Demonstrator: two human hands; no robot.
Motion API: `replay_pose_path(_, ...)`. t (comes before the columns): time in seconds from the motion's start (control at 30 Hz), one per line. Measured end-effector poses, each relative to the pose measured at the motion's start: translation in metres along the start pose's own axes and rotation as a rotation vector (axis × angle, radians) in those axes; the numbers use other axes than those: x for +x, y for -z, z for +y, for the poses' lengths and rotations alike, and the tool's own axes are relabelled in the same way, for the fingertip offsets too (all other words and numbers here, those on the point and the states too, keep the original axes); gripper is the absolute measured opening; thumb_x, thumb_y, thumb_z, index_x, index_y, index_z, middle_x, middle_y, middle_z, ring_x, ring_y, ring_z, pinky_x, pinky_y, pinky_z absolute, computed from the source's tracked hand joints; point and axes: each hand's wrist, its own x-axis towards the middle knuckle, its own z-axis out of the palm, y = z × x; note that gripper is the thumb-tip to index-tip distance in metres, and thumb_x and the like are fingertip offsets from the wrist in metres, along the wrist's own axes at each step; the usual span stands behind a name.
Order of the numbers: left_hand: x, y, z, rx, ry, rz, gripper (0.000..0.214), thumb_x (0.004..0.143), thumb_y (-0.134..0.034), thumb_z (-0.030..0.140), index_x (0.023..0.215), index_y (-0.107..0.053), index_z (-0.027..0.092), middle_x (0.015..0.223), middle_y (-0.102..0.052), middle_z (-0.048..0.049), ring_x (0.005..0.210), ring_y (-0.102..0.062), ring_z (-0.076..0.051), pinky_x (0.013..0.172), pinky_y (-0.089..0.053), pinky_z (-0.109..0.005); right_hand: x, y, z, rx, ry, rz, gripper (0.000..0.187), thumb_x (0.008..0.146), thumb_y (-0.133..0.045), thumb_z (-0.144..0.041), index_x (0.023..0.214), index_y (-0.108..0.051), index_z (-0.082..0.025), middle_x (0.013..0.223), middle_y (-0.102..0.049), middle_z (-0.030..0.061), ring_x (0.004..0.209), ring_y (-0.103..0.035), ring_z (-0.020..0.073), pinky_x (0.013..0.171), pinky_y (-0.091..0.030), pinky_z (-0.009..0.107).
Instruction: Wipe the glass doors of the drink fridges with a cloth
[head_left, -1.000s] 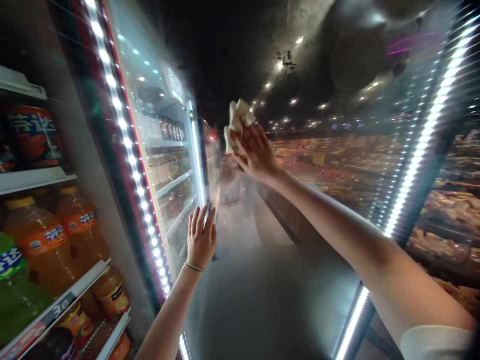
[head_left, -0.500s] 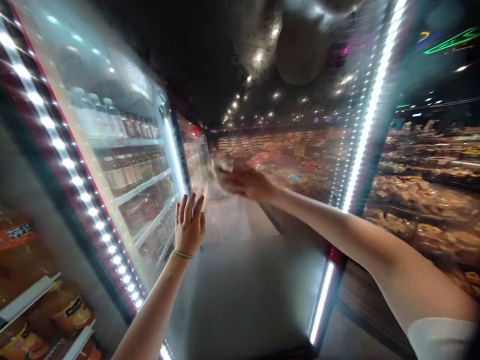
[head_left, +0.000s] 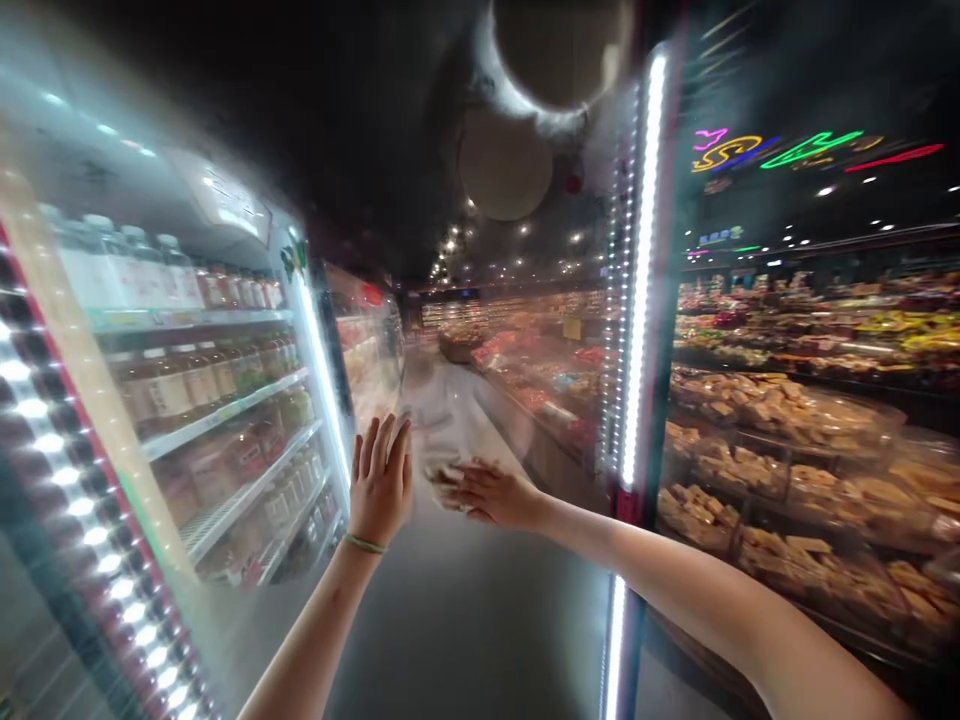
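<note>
Pressing flat against the tall glass door [head_left: 225,180] of a lit drinks cooler, the left hand [head_left: 381,482] stood upright with its fingers [head_left: 385,445] slightly spread; the outstretched right hand [head_left: 491,495] reached across, fingers together over a crumpled pale cloth [head_left: 442,480], which was blurred beside the glass; amber-brown bottles [head_left: 169,390] stood on shelves behind the door, and trays of golden baked goods [head_left: 780,480] filled a counter on the right.

Off-white cloth [head_left: 441,478]; pink, green, red neon sign [head_left: 780,150]
</note>
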Motion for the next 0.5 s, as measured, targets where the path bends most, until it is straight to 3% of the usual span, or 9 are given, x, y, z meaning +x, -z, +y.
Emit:
replay_pose_path(0.03,0.000,0.000,0.003,0.000,-0.016,-0.015,0.066,0.099,-0.055,0.015,0.162,-0.036,0.024,0.158,-0.051,-0.0138,0.158,-0.030,-0.029,0.131,-0.024,-0.053,-0.015,-0.003,-0.004,0.067,0.034,-0.047,0.042,0.101,-0.053,-0.042,0.140,-0.056,-0.057,0.152,-0.055,-0.0201,0.141,-0.055,0.0115,0.121,-0.046,0.032)
replay_pose_path(0.1,0.006,-0.002,0.008,-0.002,-0.040,-0.029,0.065,0.099,-0.055,0.016,0.161,-0.037,0.025,0.158,-0.051,-0.0133,0.157,-0.031,-0.030,0.130,-0.025,-0.054,-0.023,0.012,0.007,0.144,0.065,-0.165,0.040,0.099,-0.057,-0.040,0.135,-0.059,-0.058,0.148,-0.058,-0.0223,0.137,-0.058,0.0096,0.120,-0.047,0.033)
replay_pose_path(0.17,0.016,-0.006,0.014,-0.004,-0.043,-0.023,0.064,0.100,-0.055,0.017,0.161,-0.038,0.025,0.159,-0.050,-0.0129,0.157,-0.031,-0.030,0.130,-0.025,-0.054,-0.008,0.051,0.041,0.106,0.039,-0.265,0.046,0.099,-0.060,-0.038,0.143,-0.054,-0.054,0.151,-0.056,-0.0211,0.143,-0.053,0.0137,0.123,-0.044,0.042)
replay_pose_path(0.2,0.022,-0.009,0.018,-0.005,-0.039,-0.017,0.063,0.100,-0.055,0.017,0.160,-0.039,0.025,0.159,-0.050,-0.0129,0.157,-0.030,-0.030,0.130,-0.025,-0.054,0.005,0.077,0.064,0.037,0.022,-0.250,0.051,0.101,-0.059,-0.037,0.148,-0.048,-0.052,0.156,-0.051,-0.0196,0.148,-0.047,0.0160,0.124,-0.041,0.044)
replay_pose_path(0.27,0.033,-0.016,0.028,-0.013,-0.033,-0.009,0.061,0.100,-0.054,0.018,0.159,-0.041,0.025,0.159,-0.049,-0.0131,0.158,-0.030,-0.029,0.130,-0.026,-0.055,0.033,0.129,0.116,-0.171,-0.051,-0.070,0.057,0.105,-0.051,-0.033,0.158,-0.035,-0.047,0.167,-0.038,-0.0139,0.157,-0.032,0.0215,0.128,-0.033,0.050)
replay_pose_path(0.37,0.047,-0.026,0.047,-0.028,-0.030,-0.004,0.058,0.102,-0.052,0.019,0.158,-0.043,0.024,0.159,-0.049,-0.0136,0.158,-0.029,-0.029,0.129,-0.026,-0.055,0.067,0.188,0.184,-0.319,-0.181,0.152,0.062,0.107,-0.045,-0.038,0.165,-0.026,-0.031,0.172,-0.030,0.0003,0.159,-0.026,0.0293,0.132,-0.016,0.060)
replay_pose_path(0.43,0.051,-0.031,0.061,-0.038,-0.030,-0.008,0.056,0.102,-0.050,0.019,0.158,-0.043,0.023,0.160,-0.049,-0.0134,0.158,-0.028,-0.029,0.130,-0.025,-0.055,0.074,0.199,0.206,-0.321,-0.265,0.240,0.062,0.109,-0.037,-0.043,0.166,-0.026,-0.022,0.172,-0.030,0.0073,0.160,-0.025,0.0306,0.133,-0.011,0.061)
replay_pose_path(0.5,0.051,-0.034,0.074,-0.046,-0.034,-0.026,0.056,0.102,-0.050,0.019,0.157,-0.044,0.022,0.159,-0.049,-0.0132,0.159,-0.027,-0.028,0.131,-0.024,-0.054,0.066,0.182,0.202,-0.286,-0.339,0.285,0.063,0.110,-0.033,-0.045,0.166,-0.025,-0.018,0.172,-0.029,0.0109,0.160,-0.022,0.0312,0.133,-0.011,0.061)
